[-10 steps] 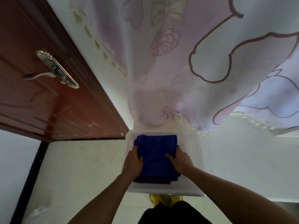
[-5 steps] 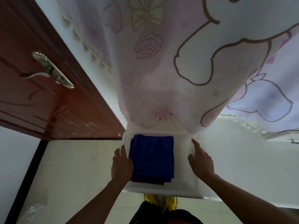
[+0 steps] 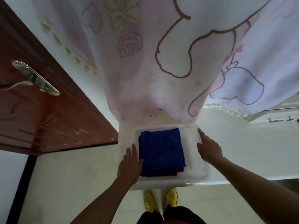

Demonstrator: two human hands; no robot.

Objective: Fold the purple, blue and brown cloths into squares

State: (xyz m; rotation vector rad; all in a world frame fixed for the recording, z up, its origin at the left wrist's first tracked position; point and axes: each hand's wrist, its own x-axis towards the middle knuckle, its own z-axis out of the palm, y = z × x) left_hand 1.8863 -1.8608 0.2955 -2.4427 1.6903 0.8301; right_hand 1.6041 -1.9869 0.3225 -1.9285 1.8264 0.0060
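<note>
A folded blue cloth (image 3: 161, 149) lies square in a white plastic tray (image 3: 191, 172). Under its near edge shows a strip of darker purple cloth (image 3: 158, 174). No brown cloth is visible. My left hand (image 3: 130, 165) lies with straight fingers on the tray's left side, touching the left edge of the blue cloth. My right hand (image 3: 207, 147) rests with fingers extended on the tray's right rim, apart from the cloth. Neither hand holds anything.
The tray sits on a white surface (image 3: 242, 151) covered at the back by a pink patterned sheet (image 3: 161, 62). A brown wooden door (image 3: 40, 102) with a metal handle (image 3: 35, 78) stands left. Yellow shoes (image 3: 161, 201) show on the pale floor below.
Both hands came off the top of the blue cloth and moved outward, the left to the cloth's left edge, the right to the tray's right rim. The view shifted slightly.
</note>
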